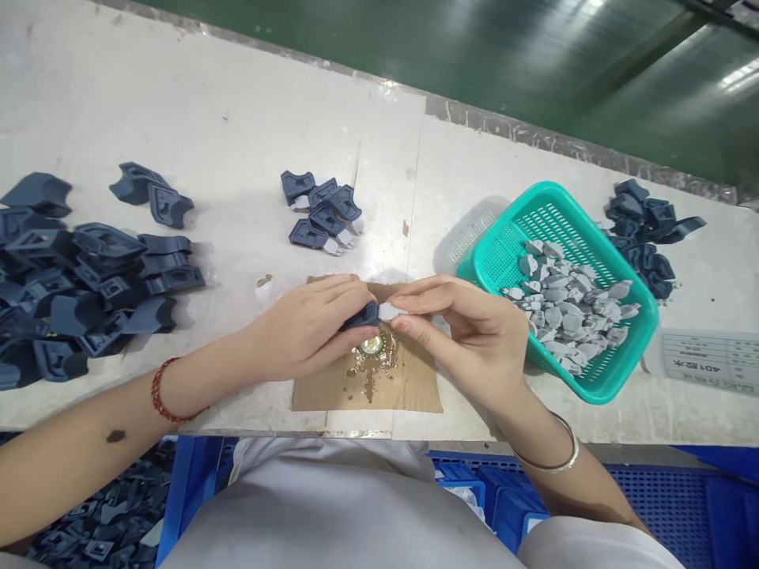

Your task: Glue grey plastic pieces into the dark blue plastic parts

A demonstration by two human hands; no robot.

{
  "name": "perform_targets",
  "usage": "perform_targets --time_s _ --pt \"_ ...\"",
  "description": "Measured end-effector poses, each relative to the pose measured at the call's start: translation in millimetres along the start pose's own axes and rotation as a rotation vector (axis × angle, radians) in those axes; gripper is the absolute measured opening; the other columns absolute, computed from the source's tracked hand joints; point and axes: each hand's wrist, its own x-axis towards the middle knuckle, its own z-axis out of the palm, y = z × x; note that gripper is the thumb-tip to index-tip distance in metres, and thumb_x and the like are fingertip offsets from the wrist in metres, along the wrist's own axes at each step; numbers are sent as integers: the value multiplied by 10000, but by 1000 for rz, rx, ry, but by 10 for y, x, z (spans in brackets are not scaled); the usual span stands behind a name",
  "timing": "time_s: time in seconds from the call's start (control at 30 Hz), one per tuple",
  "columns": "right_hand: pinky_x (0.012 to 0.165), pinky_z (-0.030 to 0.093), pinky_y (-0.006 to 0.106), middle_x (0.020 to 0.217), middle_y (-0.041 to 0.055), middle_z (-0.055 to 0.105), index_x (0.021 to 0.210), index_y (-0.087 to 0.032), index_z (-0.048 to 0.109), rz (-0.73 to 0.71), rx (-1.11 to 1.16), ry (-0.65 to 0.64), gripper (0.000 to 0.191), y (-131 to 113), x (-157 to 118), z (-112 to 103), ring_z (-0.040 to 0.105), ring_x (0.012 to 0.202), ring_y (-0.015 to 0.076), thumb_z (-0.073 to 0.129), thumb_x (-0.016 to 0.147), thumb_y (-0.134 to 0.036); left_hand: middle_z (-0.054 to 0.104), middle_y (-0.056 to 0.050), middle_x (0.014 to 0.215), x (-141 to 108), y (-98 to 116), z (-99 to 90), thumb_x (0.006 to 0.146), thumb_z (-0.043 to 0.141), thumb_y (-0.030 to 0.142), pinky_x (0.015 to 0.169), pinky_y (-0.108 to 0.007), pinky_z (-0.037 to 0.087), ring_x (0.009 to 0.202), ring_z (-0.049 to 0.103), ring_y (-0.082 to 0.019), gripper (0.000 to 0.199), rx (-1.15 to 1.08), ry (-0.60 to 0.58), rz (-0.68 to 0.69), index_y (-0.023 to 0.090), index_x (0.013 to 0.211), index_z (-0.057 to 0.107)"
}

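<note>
My left hand (323, 328) is closed around a dark blue plastic part (363, 316), most of it covered by the fingers. Between thumb and fingertips, my right hand (466, 328) pinches a small light grey plastic piece (388, 311). The two parts meet end to end; how deep the grey one sits in the blue one I cannot tell. Below them lies a brown cardboard sheet (409, 383) with a wet, shiny patch and a small round glossy dish (371, 343). Behind the hands rests a small group of blue parts with grey pieces attached (326, 217).
Many loose blue parts (77, 276) are heaped at the left. At the right stands a green basket (617, 383) holding many grey pieces (572, 316). More blue parts (646, 229) lie beyond it, near a labelled sheet (711, 359). Blue crates (510, 502) are below the table edge.
</note>
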Motion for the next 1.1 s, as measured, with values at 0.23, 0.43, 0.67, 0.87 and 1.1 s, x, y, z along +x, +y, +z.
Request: perform_targets --time_s 0.23,0.43,0.67,0.87,1.1 --pt "790 621 305 919 5 812 922 -244 795 66 5 33 118 -9 3 73 751 866 154 802 868 -140 526 -12 758 -13 9 -14 1098 361 367 631 -315 399 679 499 -184 299 -18 -11 -55 214 855 444" --pt "788 608 279 947 20 808 940 -223 785 85 11 28 87 -8 17 123 750 887 143 769 892 -151 570 -34 788 -21 13 -17 1089 358 396 639 -326 411 697 526 -194 316 -39 -27 -148 208 863 472" --pt "668 565 251 888 33 761 943 -179 750 94 -39 -88 42 -12 89 50 712 788 131 736 910 -199 631 -55 831 -27 35 -26 1086 376 376 670 -330 444 749 561 -207 295 43 23 -105 191 912 526" --pt "714 557 285 916 49 777 957 -193 749 -12 -184 -158 76 -38 104 -14 717 844 155 680 973 -218 631 -51 793 -33 36 10 1091 362 392 631 -325 448 704 550 -198 340 182 64 -71 203 843 497" --pt "810 589 332 1020 64 779 1065 -212 729 -148 -259 -44 116 25 109 45 735 941 185 634 1002 -234 694 -128 989 -12 67 -97 1066 421 320 819 -436 526 931 602 -275 230 363 135 -104 166 1022 586"
